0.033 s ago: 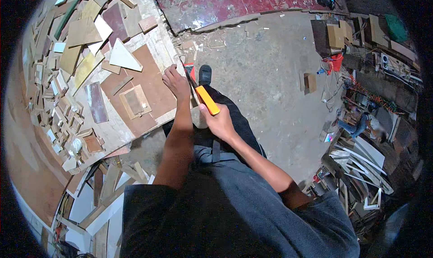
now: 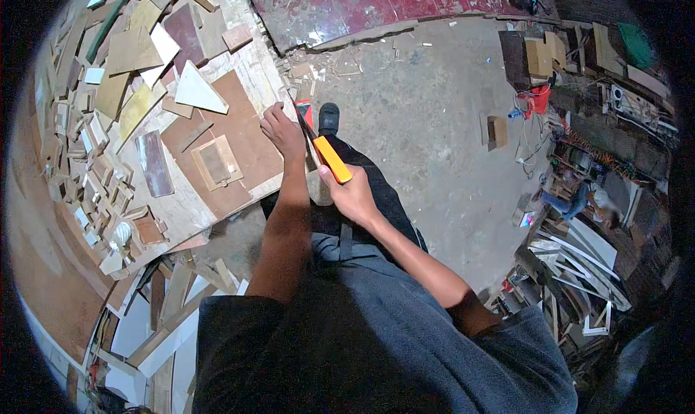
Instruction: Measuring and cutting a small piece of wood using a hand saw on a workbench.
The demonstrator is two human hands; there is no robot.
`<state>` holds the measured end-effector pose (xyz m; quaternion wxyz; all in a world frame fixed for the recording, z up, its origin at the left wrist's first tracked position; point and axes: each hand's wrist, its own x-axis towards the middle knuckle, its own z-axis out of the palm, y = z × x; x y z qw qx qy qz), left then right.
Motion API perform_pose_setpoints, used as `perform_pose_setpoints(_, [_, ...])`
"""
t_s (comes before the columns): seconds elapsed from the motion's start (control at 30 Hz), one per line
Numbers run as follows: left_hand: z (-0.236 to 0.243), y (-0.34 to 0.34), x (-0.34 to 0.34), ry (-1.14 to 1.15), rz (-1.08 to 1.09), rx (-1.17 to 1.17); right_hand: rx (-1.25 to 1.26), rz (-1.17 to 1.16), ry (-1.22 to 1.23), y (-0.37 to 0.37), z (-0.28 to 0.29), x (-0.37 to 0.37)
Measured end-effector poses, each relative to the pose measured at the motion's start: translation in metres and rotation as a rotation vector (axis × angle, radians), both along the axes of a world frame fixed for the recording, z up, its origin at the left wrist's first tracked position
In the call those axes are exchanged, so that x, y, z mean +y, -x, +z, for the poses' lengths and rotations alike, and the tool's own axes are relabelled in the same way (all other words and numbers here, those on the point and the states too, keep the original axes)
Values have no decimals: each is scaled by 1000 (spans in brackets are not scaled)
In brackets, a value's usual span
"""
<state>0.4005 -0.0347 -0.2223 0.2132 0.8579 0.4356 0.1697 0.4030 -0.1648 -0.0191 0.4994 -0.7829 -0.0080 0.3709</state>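
barely shifting, suggesting little progress, the right hand [image 2: 353, 195] is clenching its fingers round a yellow handle [image 2: 332, 159] while the left hand [image 2: 284, 132] is half-curling, hold unclear.

No legible text, no readable labels or signs

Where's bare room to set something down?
Board: patch between frame and left hand. Floor: broad stretch between shoe and carton. Crowded: left side of table, heaped with offcuts; tight between left hand and yellow handle.
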Motion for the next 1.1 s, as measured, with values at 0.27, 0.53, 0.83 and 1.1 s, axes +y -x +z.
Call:
perform_pose_setpoints(0.27, [-13,1,4,-42,39,62,-15,26,21,0,-2,9])
perform_pose_setpoints(0.53, [-10,0,0,-41,41,31,2,30,55,1,-3,3])
perform_pose_setpoints(0.83, [-17,0,0,-52,54,44,-10,40,-6,-14,-14,15])
perform_pose_setpoints(1.1, [-15,5,-4,-46,65,52,7,38,-17,-20,-38,14])
